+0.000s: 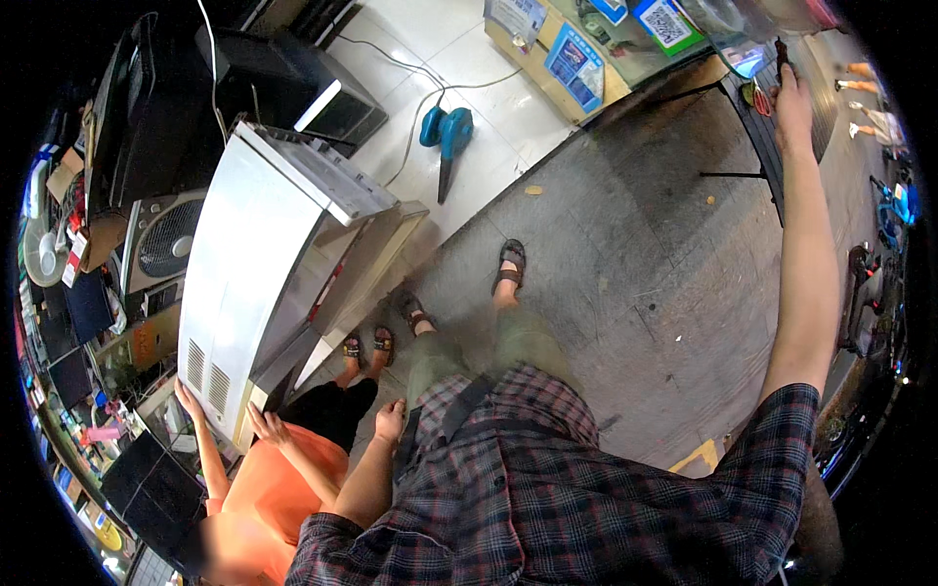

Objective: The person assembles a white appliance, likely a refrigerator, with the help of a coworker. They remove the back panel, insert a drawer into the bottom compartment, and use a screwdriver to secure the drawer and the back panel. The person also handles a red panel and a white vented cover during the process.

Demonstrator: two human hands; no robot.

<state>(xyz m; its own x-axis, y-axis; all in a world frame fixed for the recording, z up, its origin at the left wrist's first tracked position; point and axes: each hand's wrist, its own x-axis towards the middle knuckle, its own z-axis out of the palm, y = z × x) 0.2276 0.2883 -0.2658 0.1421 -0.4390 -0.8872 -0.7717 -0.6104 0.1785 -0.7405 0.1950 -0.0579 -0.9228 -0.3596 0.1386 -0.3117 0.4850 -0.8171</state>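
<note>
My right arm reaches far out to the upper right. That hand (793, 109) is closed round a slim dark object (782, 55), whose kind I cannot make out, above a narrow dark table (754, 122). Red-handled scissors (761, 100) lie just beside my fingers. Close to my left hip, my left hand (390, 422) is curled closed; whatever it may hold is hidden. To its left a person in an orange top (293, 469) has both hands on the lower end of a large white appliance casing (244, 254) with vent slots.
A blue blower (449, 137) with a black nozzle and a cable lies on the pale tiles (498, 68). A glass-topped wooden counter (532, 54) stands at the top. Dark grey floor (625, 293) stretches before my feet. A fan unit (168, 239) and crowded shelves fill the left.
</note>
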